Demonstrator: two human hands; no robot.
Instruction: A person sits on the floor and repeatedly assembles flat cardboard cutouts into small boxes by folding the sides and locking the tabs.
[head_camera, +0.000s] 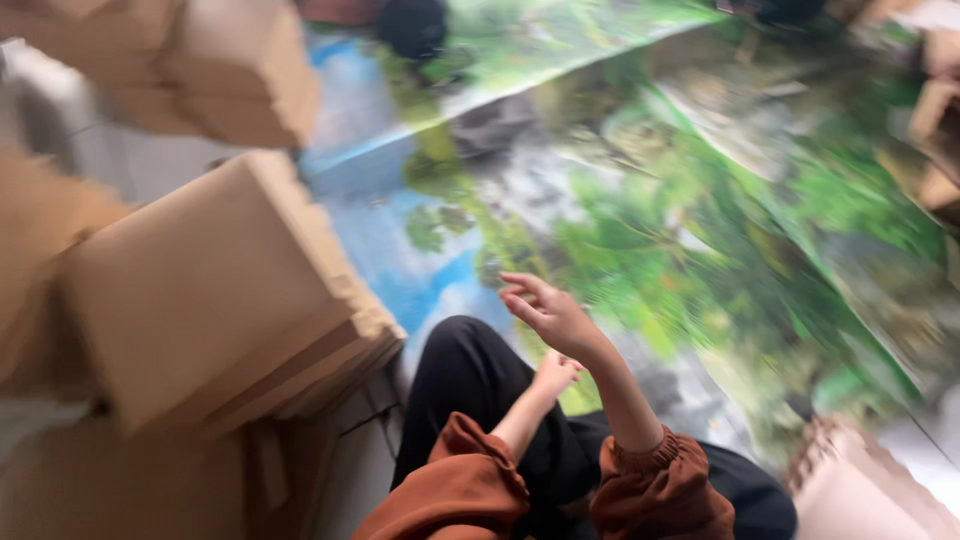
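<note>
While the right hand (553, 318) hovers open-fingered over a thin, floppy landscape print (640, 230), best gripped at an edge, the left hand (555, 374) is blurred, fingers unclear.

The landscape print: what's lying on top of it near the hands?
A black-trousered knee rests on the landscape print. The left hand is low beside it; the right hand hovers. The floor beneath is covered.

Fig.: 2 hands, left hand (553, 374) & right hand (548, 312); 1 landscape print (640, 210) beyond fingertips; approx. 3 cardboard stacks (210, 290) left of fingers.
</note>
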